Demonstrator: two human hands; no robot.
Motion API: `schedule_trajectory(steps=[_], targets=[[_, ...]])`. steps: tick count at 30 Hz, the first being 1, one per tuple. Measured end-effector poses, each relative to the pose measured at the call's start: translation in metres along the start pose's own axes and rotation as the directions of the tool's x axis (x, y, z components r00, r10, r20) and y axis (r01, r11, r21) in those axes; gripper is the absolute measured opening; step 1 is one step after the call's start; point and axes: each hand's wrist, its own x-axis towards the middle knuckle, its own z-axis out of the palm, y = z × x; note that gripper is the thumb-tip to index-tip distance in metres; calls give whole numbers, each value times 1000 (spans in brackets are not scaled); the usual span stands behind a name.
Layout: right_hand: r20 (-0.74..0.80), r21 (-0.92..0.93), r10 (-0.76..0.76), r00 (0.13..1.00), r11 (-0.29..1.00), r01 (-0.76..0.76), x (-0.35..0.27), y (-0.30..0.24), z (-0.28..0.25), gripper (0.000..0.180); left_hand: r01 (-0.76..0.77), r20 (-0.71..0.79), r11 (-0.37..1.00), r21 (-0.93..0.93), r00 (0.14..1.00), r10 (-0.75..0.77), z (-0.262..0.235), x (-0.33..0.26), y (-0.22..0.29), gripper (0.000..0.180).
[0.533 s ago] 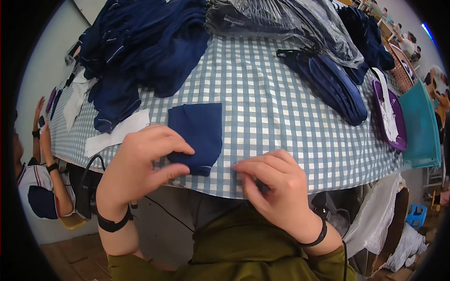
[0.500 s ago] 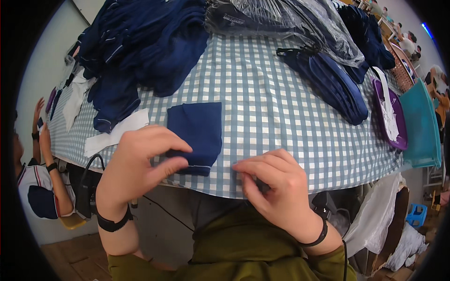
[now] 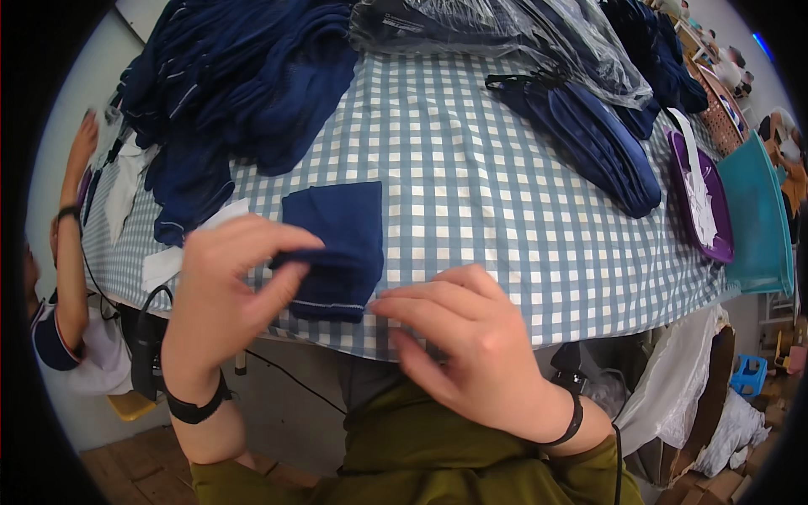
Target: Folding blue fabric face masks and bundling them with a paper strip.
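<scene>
A small folded piece of navy fabric (image 3: 343, 220) lies on the checked tablecloth in front of me, a pale stitched line along its near edge. My left hand (image 3: 225, 290) pinches the fabric's left side between thumb and fingers, and that part is raised a little and blurred. My right hand (image 3: 475, 341) is open, its fingers bent loosely with the thumb apart. Its fingertips hover by the fabric's near right corner; whether they touch it I cannot tell. White paper pieces (image 3: 162, 267) lie partly hidden behind my left hand.
A heap of navy garments (image 3: 244, 84) fills the far left. Clear plastic bags (image 3: 454, 29) and a navy pouch-like bundle (image 3: 589, 143) lie farther back. At right stand a purple tray (image 3: 720, 248) with white strips and a teal bin (image 3: 757, 219). A co-worker's arm (image 3: 74, 236) is at left.
My left hand has closed on the fabric's left side and lifted it slightly. My right hand has moved left toward the fabric's near corner. The co-worker's arm has moved.
</scene>
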Motion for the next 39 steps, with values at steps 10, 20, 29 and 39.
schedule_trajectory(steps=[10,20,29,39], targets=[[43,75,-48,998,996,44,-17,-7,17,38,52,-323,999,3,945,-48,-6,39,-12,18],[21,118,-41,999,992,39,-22,-4,12,35,-56,329,996,74,944,29,-45,-2,29,27],[56,85,-49,997,995,44,-29,-1,7,31,-2,-90,987,158,996,17,40,16,37,37],[-325,-175,34,945,980,-96,-16,5,-110,19,117,61,888,445,985,-160,75,8,18,63]])
